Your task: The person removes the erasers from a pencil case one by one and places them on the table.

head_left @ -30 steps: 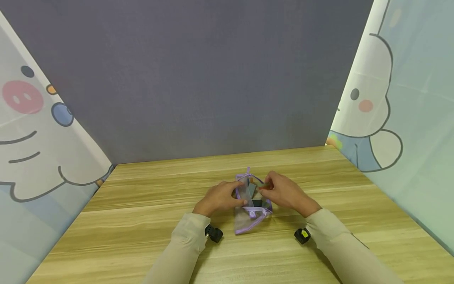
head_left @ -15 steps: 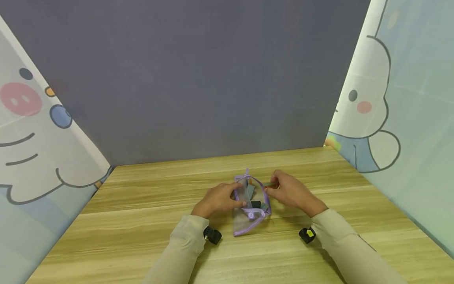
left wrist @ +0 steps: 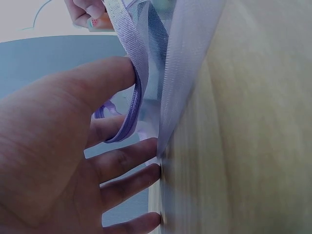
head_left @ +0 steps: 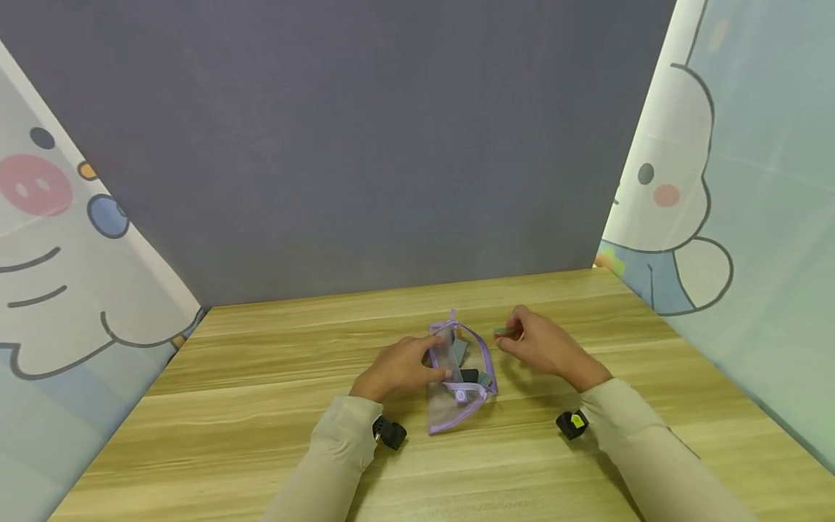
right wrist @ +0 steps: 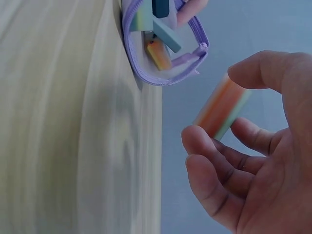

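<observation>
A mesh zip pouch with purple edging point(head_left: 488, 359) lies on the table, its mouth agape. My left hand point(head_left: 401, 368) holds the pouch's left rim, thumb and index finger at the zipper band point(left wrist: 139, 68); the other fingertips reach down to the table. To the right of the pouch, my right hand point(head_left: 544, 344) pinches a small eraser-like block point(right wrist: 222, 107), orange-red with a green side, between thumb and fingers. Inside the pouch sit a grey-blue block point(right wrist: 166, 35), a dark block point(head_left: 469, 375) and an orange-yellow piece point(right wrist: 159, 54). Mesh and fingers hide part of the contents.
The wood-grain table point(head_left: 261, 406) runs back to a dark grey panel point(head_left: 391, 159). Cartoon-printed curtains point(head_left: 770, 217) flank it on both sides. A black wrist camera point(head_left: 390, 433) hangs under the left wrist, another black camera point(head_left: 572, 424) under the right.
The right hand has drawn the red-and-green block out of the pouch mouth and moved it to the right. The left hand stays at the pouch rim.
</observation>
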Demonstrator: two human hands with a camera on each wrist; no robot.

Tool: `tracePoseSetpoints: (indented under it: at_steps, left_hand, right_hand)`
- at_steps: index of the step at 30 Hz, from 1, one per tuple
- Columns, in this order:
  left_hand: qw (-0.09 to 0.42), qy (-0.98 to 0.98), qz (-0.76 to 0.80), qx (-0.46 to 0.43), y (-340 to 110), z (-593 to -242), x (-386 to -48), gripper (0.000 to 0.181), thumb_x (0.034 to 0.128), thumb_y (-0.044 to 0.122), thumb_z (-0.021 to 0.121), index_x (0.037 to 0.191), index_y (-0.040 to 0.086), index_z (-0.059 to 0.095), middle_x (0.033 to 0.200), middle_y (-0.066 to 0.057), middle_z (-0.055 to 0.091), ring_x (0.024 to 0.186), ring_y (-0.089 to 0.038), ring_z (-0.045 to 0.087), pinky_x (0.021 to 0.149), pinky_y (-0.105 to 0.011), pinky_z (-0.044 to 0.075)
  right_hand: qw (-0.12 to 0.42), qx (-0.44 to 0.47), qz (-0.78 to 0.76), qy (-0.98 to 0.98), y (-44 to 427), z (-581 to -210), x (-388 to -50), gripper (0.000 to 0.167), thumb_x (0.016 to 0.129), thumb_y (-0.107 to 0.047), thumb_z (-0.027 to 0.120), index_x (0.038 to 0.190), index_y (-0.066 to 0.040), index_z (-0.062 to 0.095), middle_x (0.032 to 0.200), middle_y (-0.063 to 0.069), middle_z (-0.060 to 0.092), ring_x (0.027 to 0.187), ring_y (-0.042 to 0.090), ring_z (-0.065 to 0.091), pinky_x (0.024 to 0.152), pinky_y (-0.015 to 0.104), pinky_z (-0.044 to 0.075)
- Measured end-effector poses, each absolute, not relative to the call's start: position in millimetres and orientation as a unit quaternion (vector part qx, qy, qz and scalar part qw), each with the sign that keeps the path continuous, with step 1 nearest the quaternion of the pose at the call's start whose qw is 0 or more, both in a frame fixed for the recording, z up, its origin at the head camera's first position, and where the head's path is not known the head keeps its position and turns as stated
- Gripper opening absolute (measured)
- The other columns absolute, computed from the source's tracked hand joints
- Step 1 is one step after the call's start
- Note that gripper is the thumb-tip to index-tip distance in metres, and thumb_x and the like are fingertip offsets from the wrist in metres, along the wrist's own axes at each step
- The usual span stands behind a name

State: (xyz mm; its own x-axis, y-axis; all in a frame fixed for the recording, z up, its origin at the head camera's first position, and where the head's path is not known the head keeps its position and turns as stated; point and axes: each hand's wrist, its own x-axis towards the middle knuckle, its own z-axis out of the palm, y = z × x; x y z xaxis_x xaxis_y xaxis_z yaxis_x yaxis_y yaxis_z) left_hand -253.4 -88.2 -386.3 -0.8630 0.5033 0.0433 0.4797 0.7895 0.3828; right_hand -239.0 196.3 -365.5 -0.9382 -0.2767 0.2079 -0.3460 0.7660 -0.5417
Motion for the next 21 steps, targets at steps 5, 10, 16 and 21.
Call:
tracePoseSetpoints:
  at_steps: [5, 10, 16, 21]
  left_hand:
    - [0.028, 0.945, 0.195, 0.26, -88.3, -385.2, -253.7, 0.066, 0.0896, 0.055, 0.069, 0.147, 0.026, 0.053, 0.139, -0.002, 0.06, 0.127, -0.026, 0.053, 0.101, -0.05, 0.044]
    - [0.025, 0.946, 0.193, 0.26, -88.3, -386.4, -253.8, 0.065, 0.0894, 0.056, 0.068, 0.146, 0.027, 0.054, 0.137, -0.001, 0.061, 0.126, -0.025, 0.055, 0.099, -0.049, 0.045]
    - [0.022, 0.944, 0.196, 0.264, -88.4, -387.6, -254.5, 0.064, 0.0896, 0.056, 0.068, 0.145, 0.027, 0.054, 0.137, -0.001, 0.061, 0.125, -0.025, 0.055, 0.098, -0.049, 0.046]
    - [0.022, 0.944, 0.198, 0.265, -89.4, -388.7, -255.6, 0.065, 0.0901, 0.057, 0.067, 0.146, 0.026, 0.054, 0.139, -0.001, 0.06, 0.127, -0.026, 0.053, 0.1, -0.051, 0.044]
  right_hand:
    - [0.063, 0.169, 0.299, -0.937, 201.5, -362.1, -240.1, 0.032, 0.095, -0.031, 0.066, 0.108, -0.003, 0.056, 0.099, 0.008, 0.066, 0.082, 0.018, 0.061, 0.069, 0.037, 0.049]
    - [0.067, 0.167, 0.298, -0.938, 206.9, -359.7, -239.9, 0.034, 0.096, -0.03, 0.065, 0.111, -0.002, 0.056, 0.1, 0.009, 0.066, 0.082, 0.018, 0.061, 0.068, 0.035, 0.048]
    - [0.071, 0.161, 0.301, -0.937, 213.2, -358.5, -240.4, 0.032, 0.097, -0.03, 0.065, 0.111, -0.002, 0.056, 0.1, 0.008, 0.066, 0.082, 0.018, 0.061, 0.068, 0.035, 0.048]
    - [0.074, 0.157, 0.306, -0.936, 216.3, -358.1, -242.1, 0.033, 0.097, -0.032, 0.064, 0.111, -0.004, 0.056, 0.1, 0.008, 0.065, 0.082, 0.018, 0.06, 0.069, 0.036, 0.048]
